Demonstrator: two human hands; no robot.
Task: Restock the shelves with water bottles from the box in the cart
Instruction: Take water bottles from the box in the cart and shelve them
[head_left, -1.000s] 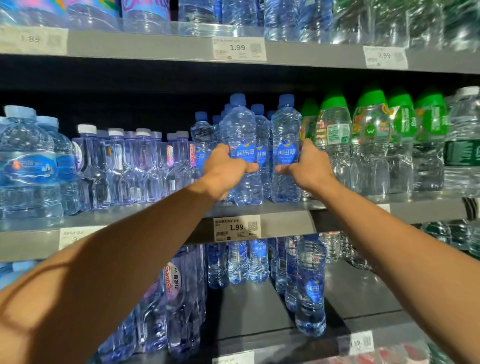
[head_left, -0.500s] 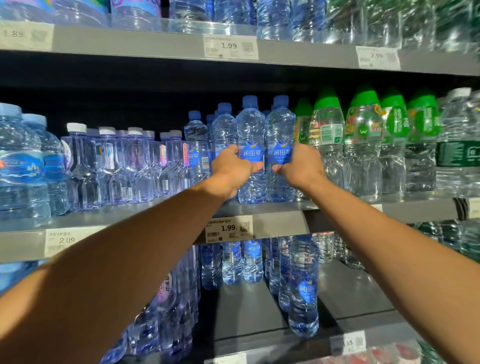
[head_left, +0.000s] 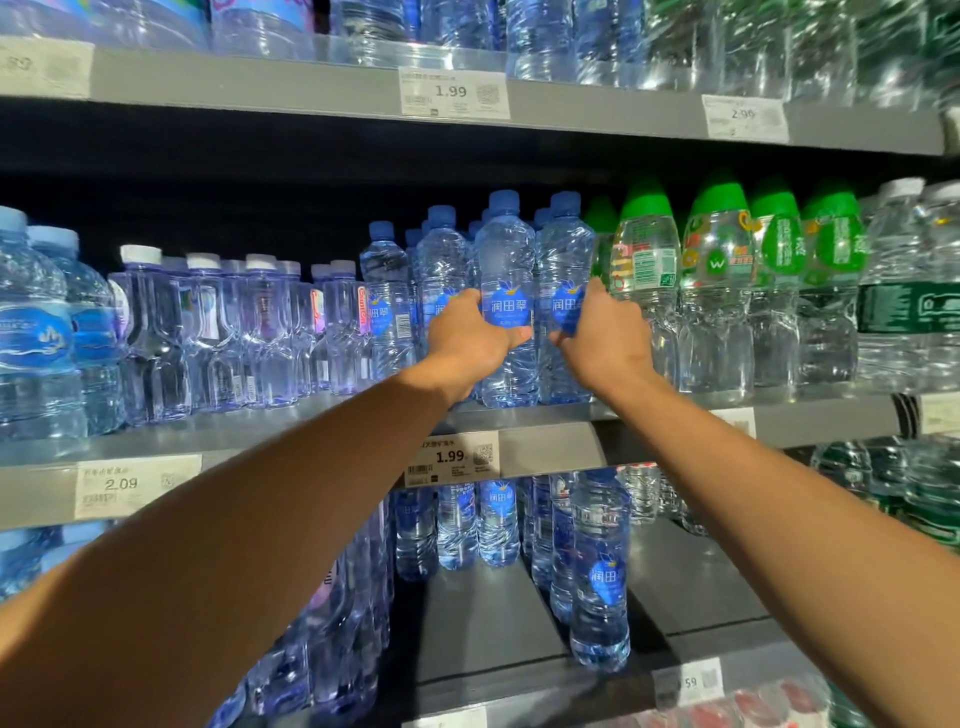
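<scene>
Blue-capped bottles: two clear plastic water bottles stand upright at the front lip of the middle shelf, side by side and touching, labels turned out to the aisle so a shopper can read them.
Left hand: the left hand is wrapped round the left front bottle at label height, thumb across its front; gripping at the waist keeps a tall bottle from tipping, I'd say.
Right hand: the right hand curls round the right front bottle in the same way, its fingers between it and the green-capped bottle next door.
Row behind: more of the same blue-capped brand sits behind, so these two close off the front of the facing.
Price tag: the 1.99 tag sits right under the pair, matching product to slot.
Step in hand: likely squaring both into line before letting go.
Box and cart: out of view.
Lower shelf: bare patches show, perhaps the next gap to fill.
</scene>
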